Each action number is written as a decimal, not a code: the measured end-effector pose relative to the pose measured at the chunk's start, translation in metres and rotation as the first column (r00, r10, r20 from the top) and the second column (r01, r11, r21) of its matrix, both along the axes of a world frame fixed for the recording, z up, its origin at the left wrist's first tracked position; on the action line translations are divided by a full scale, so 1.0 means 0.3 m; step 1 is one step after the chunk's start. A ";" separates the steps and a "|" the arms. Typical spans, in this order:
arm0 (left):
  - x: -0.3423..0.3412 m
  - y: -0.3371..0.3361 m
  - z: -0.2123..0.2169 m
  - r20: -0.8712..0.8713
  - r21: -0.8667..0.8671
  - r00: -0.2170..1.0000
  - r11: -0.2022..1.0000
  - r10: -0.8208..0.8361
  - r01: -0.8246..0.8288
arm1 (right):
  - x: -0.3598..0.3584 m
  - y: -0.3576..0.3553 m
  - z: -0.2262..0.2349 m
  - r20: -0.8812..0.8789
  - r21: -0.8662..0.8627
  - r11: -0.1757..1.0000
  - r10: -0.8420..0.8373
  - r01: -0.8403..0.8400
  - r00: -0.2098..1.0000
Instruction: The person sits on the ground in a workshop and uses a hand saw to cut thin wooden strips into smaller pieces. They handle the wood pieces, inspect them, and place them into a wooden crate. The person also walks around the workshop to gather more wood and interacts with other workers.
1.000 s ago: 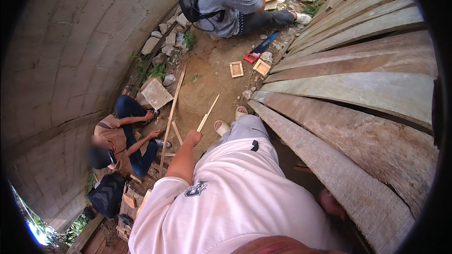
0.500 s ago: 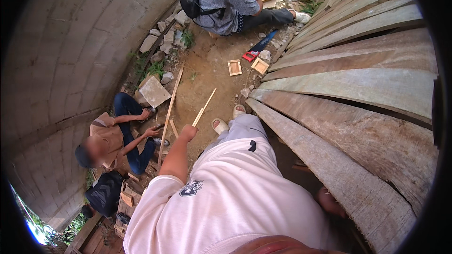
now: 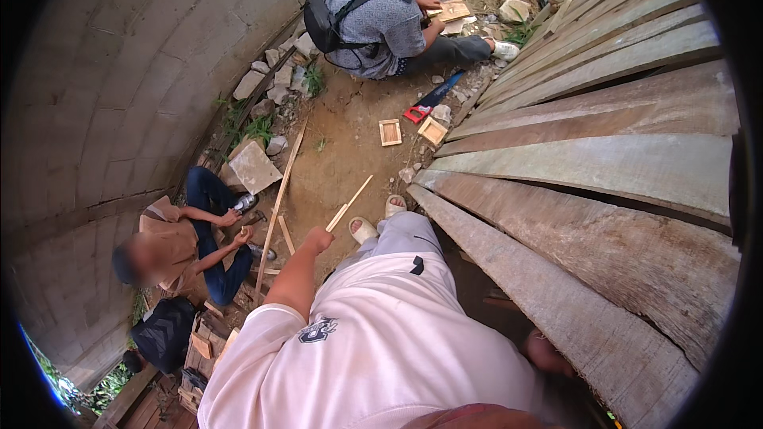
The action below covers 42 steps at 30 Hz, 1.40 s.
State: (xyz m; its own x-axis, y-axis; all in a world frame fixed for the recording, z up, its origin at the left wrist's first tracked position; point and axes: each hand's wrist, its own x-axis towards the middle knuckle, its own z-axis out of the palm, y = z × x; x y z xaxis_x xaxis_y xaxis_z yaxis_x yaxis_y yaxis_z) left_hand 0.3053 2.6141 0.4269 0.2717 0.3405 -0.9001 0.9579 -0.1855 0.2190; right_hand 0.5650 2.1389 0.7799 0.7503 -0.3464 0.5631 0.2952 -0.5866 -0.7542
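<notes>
My left hand (image 3: 319, 239) is closed around thin, pale wooden strips (image 3: 350, 202), one reaching farther out than another. They point up and away over the dirt, just left of my sandaled feet. Part of my right arm (image 3: 547, 352) shows low on the right, beside the weathered planks (image 3: 548, 278). Its hand is hidden, so what it touches does not show.
Two small wooden frames (image 3: 390, 133) and a red-handled saw (image 3: 429, 101) lie ahead. One person (image 3: 369, 20) sits beyond them, handling a wooden piece. Another person (image 3: 171, 242) sits left, near a long strip (image 3: 280, 199). A block wall (image 3: 119, 103) curves along the left.
The view has shifted slightly. My left hand still grips the strips, lying a little lower in the picture. The person at left has brought their hands closer together.
</notes>
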 end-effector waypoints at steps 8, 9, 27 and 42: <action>-0.131 0.042 -0.009 -0.120 -0.023 0.993 1.000 0.015 -0.018 | -0.002 -0.018 -0.014 -0.019 0.006 1.000 -0.023 0.023 1.000; -0.136 0.030 -0.025 -0.077 -0.015 0.997 1.000 0.001 -0.003 | 0.007 -0.021 -0.006 -0.020 0.000 1.000 -0.025 0.025 0.999; 0.097 0.006 0.014 0.040 -0.015 0.996 0.996 -0.082 0.083 | 0.003 -0.057 -0.009 -0.048 0.000 0.999 -0.051 0.051 0.998; -0.126 0.009 -0.113 0.135 0.078 0.958 0.967 -0.253 0.245 | 0.031 -0.037 -0.003 -0.069 -0.004 1.000 -0.031 0.031 0.997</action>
State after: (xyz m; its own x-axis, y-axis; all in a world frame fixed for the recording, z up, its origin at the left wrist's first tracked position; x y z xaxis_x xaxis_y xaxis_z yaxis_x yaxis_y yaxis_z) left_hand 0.2676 2.6167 0.3931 0.4788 0.2975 -0.8260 0.8394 -0.4309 0.3313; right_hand 0.5744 2.1279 0.7791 0.7766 -0.3687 0.5108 0.2237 -0.5966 -0.7707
